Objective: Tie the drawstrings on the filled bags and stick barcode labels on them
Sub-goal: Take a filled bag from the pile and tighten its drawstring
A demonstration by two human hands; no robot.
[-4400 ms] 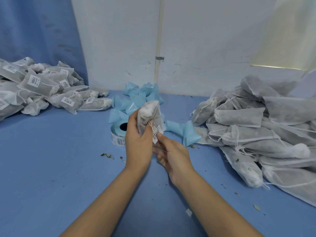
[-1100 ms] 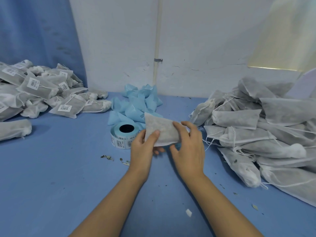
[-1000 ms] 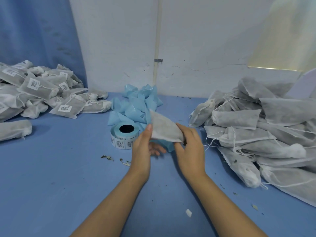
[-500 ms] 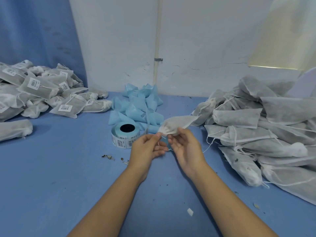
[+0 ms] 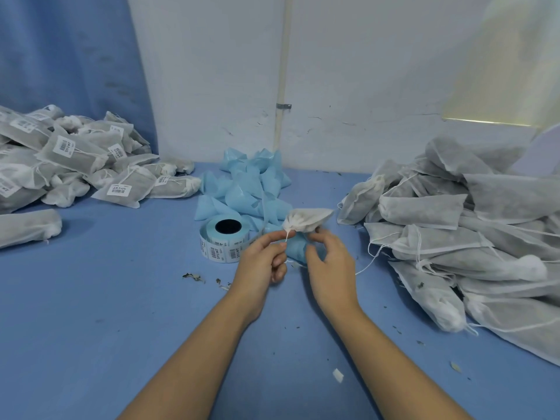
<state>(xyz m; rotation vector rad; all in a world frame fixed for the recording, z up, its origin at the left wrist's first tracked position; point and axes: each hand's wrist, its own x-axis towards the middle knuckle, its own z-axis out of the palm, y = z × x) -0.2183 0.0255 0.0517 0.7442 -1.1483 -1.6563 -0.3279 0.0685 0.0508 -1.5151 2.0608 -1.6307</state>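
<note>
While our left hand (image 5: 263, 262) pinches the drawstring (image 5: 286, 235) at the gathered neck of the bag (image 5: 307, 220), held above the label roll (image 5: 225, 242), our right hand (image 5: 330, 262) curls half-open under it, gripping nothing we can make out. Soft, light fabric, we judge — best held by the neck. Contents are hidden.

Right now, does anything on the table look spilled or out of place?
Yes: dried leaf bits lie loose on the table near the label roll, and specks sit by the unlabelled bags. Looks like filling leaked.
</note>
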